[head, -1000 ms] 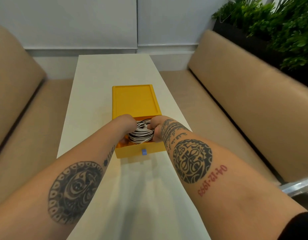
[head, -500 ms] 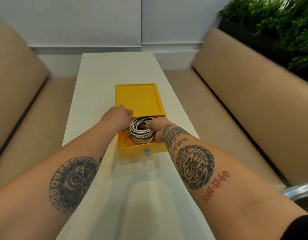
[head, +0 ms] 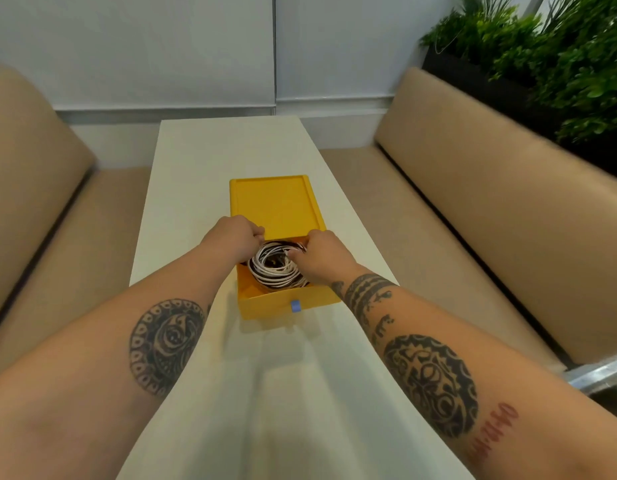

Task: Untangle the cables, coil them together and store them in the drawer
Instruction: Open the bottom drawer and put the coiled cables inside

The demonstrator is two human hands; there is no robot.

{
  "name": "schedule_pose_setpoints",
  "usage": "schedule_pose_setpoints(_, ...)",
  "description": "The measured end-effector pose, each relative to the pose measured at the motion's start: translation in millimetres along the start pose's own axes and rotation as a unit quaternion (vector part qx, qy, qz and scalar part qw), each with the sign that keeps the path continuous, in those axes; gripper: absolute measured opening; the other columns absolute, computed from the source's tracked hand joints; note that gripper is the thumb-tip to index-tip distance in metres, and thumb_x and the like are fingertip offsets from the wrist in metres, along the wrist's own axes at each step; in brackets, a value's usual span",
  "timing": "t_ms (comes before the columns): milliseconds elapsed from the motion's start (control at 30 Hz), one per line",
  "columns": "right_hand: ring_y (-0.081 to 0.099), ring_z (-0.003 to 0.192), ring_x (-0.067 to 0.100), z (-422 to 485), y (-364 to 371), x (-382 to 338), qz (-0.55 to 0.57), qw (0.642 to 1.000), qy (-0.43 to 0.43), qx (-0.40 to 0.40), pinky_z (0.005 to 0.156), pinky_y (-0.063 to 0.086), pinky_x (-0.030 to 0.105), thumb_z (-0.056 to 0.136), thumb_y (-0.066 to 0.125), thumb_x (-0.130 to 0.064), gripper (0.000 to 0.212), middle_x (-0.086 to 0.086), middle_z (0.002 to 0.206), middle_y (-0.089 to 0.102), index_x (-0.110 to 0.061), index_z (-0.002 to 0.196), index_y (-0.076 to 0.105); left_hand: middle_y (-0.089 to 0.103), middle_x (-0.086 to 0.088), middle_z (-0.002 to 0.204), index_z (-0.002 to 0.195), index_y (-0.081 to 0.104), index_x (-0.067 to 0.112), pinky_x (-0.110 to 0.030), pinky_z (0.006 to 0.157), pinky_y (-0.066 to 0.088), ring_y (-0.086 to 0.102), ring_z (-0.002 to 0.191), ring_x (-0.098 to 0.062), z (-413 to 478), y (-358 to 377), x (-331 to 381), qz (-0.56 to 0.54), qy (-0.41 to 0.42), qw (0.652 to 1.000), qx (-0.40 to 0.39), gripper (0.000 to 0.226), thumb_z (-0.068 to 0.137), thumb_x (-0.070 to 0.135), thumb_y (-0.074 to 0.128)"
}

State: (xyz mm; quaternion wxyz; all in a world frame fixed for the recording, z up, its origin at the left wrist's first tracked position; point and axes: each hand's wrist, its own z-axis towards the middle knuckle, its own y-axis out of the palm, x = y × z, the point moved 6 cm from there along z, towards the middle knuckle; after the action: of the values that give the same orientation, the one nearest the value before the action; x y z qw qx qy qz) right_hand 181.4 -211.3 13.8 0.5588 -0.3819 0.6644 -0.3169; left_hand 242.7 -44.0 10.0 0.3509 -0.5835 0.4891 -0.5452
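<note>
A coil of white and black cables (head: 276,272) lies inside the pulled-out drawer (head: 265,307) of a yellow box (head: 275,202) on the white table (head: 199,161). My left hand (head: 235,239) is at the drawer's back left corner. Its fingers curl over the front edge of the box top, clear of the coil. My right hand (head: 319,258) reaches in from the right, and its curled fingers pinch the far right side of the coil. A small blue handle (head: 295,305) sits on the drawer front.
Beige padded benches run along both sides of the table, the left bench (head: 40,188) and the right bench (head: 480,202). Green plants (head: 556,53) in a dark planter stand behind the right bench. A white wall closes the far end.
Both hands gripped the coil over the drawer a second ago. The coil now lies lower in the drawer, my left hand has come off it to the box edge, and my right hand has shifted toward the back.
</note>
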Motion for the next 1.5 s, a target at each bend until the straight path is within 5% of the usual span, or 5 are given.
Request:
schedule_pose_setpoints(567,0.05,0.123,0.037,-44,21,13,-0.125,0.942,-0.247,0.191,0.078,0.051,0.052,0.082,0.076,-0.029,0.014,0.009,0.12,0.062,-0.019,0.091,0.074,0.058,-0.003,0.14,0.13,0.065,0.029,-0.035,0.097,0.045,0.052,0.126,-0.028,2,-7,1,0.052,0.026,0.998,-0.021,0.041,0.099,0.047,0.044)
schedule_pose_setpoints(800,-0.012,0.153,0.024,-9,10,23,-0.151,0.974,-0.171,-0.007,0.123,0.012,0.052,0.076,0.064,-0.073,0.107,0.002,0.167,0.001,-0.023,0.158,0.016,0.061,-0.009,0.091,0.081,0.065,0.013,-0.032,0.07,0.041,0.057,0.096,-0.03,0,-15,10,0.09,0.05,0.994,-0.037,0.057,0.096,0.062,0.04)
schedule_pose_setpoints(933,0.001,0.154,0.022,9,-5,26,-0.181,0.97,-0.148,-0.068,0.122,0.02,0.049,0.048,0.065,-0.092,0.146,0.0,0.167,0.007,-0.018,0.159,0.005,0.032,-0.006,0.159,0.151,0.039,0.029,-0.045,0.113,0.03,0.022,0.148,-0.028,-7,-12,2,0.156,0.081,0.974,-0.144,0.104,0.068,0.092,0.044)
schedule_pose_setpoints(1100,0.033,0.14,0.019,15,-8,26,-0.192,0.968,-0.163,-0.019,0.111,0.041,0.043,0.046,0.064,-0.093,0.138,-0.002,0.155,0.025,-0.02,0.155,0.022,-0.012,-0.007,0.165,0.158,0.004,0.023,-0.054,0.122,0.005,-0.025,0.148,-0.029,-19,8,-10,0.11,0.138,0.959,-0.222,0.173,0.012,0.103,0.051)
schedule_pose_setpoints(1500,0.052,0.115,0.022,20,-6,15,-0.284,0.923,-0.249,0.071,0.099,0.044,0.041,0.068,0.046,-0.091,0.102,0.003,0.126,0.054,-0.016,0.138,0.048,0.011,-0.005,0.165,0.154,0.023,0.022,-0.042,0.121,0.02,0.0,0.153,-0.021,-24,6,-13,0.136,0.158,0.975,-0.082,0.12,0.058,0.062,0.082)
